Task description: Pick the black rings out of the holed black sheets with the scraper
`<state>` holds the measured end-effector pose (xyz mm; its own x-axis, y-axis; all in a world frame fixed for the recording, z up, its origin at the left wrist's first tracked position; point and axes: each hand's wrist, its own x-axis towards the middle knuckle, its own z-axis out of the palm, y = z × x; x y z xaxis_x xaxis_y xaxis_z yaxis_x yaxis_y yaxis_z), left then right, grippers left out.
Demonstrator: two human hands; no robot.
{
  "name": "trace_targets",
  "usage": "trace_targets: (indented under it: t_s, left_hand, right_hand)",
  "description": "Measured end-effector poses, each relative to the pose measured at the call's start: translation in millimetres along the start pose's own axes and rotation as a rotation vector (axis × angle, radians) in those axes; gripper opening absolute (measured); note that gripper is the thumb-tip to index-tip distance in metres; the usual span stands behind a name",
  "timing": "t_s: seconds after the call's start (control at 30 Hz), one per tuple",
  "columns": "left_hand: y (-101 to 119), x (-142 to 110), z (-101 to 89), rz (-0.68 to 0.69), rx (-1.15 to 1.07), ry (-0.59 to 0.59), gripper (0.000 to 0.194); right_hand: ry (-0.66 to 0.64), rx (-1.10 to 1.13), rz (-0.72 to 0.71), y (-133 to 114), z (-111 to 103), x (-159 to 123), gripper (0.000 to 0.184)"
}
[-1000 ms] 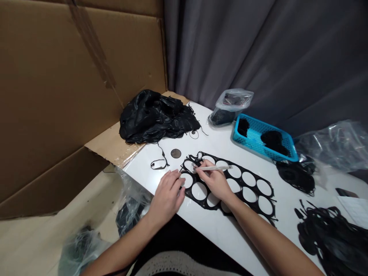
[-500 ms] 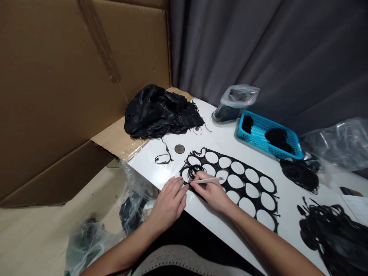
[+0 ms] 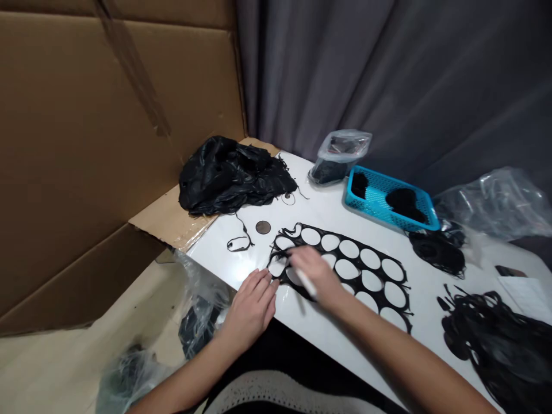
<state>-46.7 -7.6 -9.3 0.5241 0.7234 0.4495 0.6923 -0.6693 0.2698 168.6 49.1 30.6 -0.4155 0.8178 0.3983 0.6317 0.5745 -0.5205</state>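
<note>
A black sheet (image 3: 359, 265) with rows of large round holes lies on the white table. My left hand (image 3: 252, 305) rests palm down, its fingers stretched out at the sheet's near left corner. Over the sheet's left part is my right hand (image 3: 317, 273), smeared by motion. It grips a slim white stick-like tool (image 3: 307, 284), whose exact kind I cannot make out. Thin black strands (image 3: 280, 255) show at the right fingertips; whether those fingers hold them is unclear. The right hand covers some of the holes.
Behind the sheet are a dark round disc (image 3: 263, 227), a heap of black sheets (image 3: 233, 178), a clear bag (image 3: 338, 155) and a blue basket (image 3: 366, 210) with black pieces. More black scraps (image 3: 495, 333) lie to the right. A cardboard wall (image 3: 107, 126) stands left.
My right hand has shifted up and swung round, so the white tool now points back toward me. The black strand loops there look less bunched. My left hand stays at the sheet's corner.
</note>
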Motion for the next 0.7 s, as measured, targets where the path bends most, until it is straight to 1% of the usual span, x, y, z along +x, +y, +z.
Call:
trace_targets:
  t_s: [0.1,0.13,0.17,0.2,0.23,0.3,0.33,0.4,0.43,0.5,0.53,0.57,0.63,0.7]
  left_hand:
    - [-6,0,-4.3,0.045,0.005,-0.014,0.032]
    - [-8,2,-7.1,0.053,-0.001,-0.027,0.031]
    - [-10,4,-10.3,0.053,-0.013,-0.046,0.029]
    - [-11,8,-13.7,0.047,-0.031,-0.066,0.027]
    - [-12,14,-17.1,0.031,-0.059,-0.082,0.024]
    - [-8,32,-22.3,-0.032,-0.162,-0.107,0.024]
    - [-3,43,-23.6,-0.072,-0.249,-0.122,0.029]
    - [12,70,-22.9,-0.12,-0.513,-0.206,0.049]
    - [22,85,-20.9,-0.104,-0.689,-0.272,0.061]
    - [45,115,-14.9,-0.083,-1.122,-0.444,0.074]
    - [56,129,-11.5,-0.116,-1.335,-0.544,0.078]
    - [67,141,-8.2,-0.18,-1.521,-0.621,0.079]
    - [88,162,-2.3,-0.346,-1.778,-0.719,0.073]
    - [105,177,2.5,-0.492,-1.901,-0.741,0.061]
  right_hand:
    - [0.299,-0.091,0.257,32,-38,11,0.02]
    - [0.366,-0.083,0.377,41,-52,10,0.021]
    - [0.39,-0.035,0.479,46,-64,6,0.022]
    - [0.378,0.063,0.573,48,-76,0,0.024]
    - [0.328,0.207,0.653,46,-84,-9,0.026]
    - [0.178,0.566,0.761,33,-95,-27,0.031]
    - [0.11,0.742,0.802,25,-98,-36,0.033]
    - [0.012,1.025,0.853,6,-104,-48,0.036]
    - [-0.013,1.129,0.861,-3,-109,-52,0.036]
    - [-0.024,1.278,0.846,-16,-120,-57,0.036]
    - [-0.01,1.329,0.829,-21,-127,-58,0.036]
    - [0.015,1.368,0.808,-23,-134,-59,0.035]
    - [0.071,1.412,0.775,-24,-148,-63,0.034]
    - [0.115,1.431,0.758,-21,-160,-69,0.033]
